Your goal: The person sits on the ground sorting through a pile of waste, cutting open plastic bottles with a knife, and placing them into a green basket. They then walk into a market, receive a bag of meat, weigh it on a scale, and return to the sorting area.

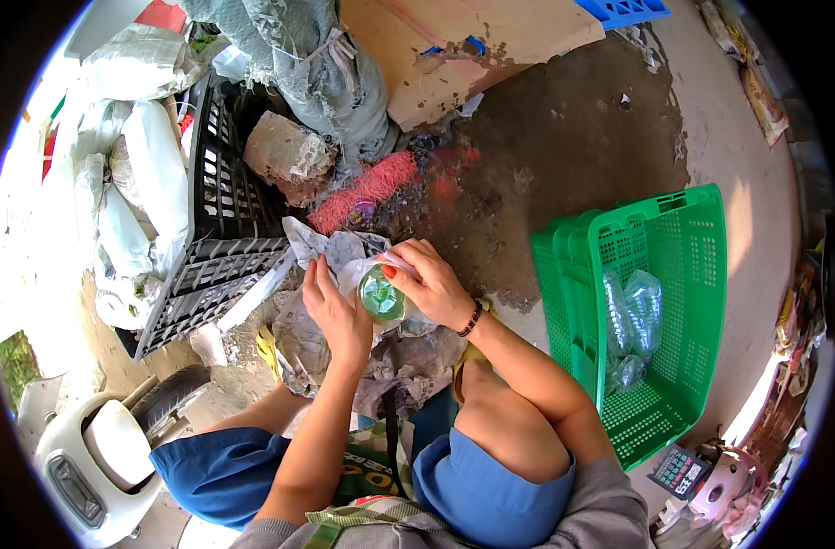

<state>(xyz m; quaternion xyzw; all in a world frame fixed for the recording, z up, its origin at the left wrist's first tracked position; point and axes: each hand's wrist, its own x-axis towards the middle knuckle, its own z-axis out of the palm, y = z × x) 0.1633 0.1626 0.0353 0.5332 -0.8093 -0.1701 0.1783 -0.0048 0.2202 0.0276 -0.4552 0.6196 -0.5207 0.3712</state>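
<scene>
In front of my knees, my right hand point(433, 286) is wrapped round a green plastic bottle point(382, 294), its ridged base turned up toward me. Whitish plastic film point(354, 271) lies against the bottle's far side. My left hand point(338, 316) stands close at the bottle's left, fingers stretched out and holding nothing; whether its thumb side touches the bottle I cannot tell. Below both hands spreads a crumpled, dirty grey-white sack point(303, 352). To the right, a green plastic crate point(660, 414) lies on its side with several clear plastic bottles point(643, 316) in it.
A black crate point(207, 265) stands tilted at left, beside stuffed white bags point(152, 174). Beyond my hands are a broken brick point(287, 157), red netting point(367, 190), a grey woven sack point(317, 82) and cardboard point(481, 55). A white scooter point(97, 457) and a pink fan point(719, 485) flank me.
</scene>
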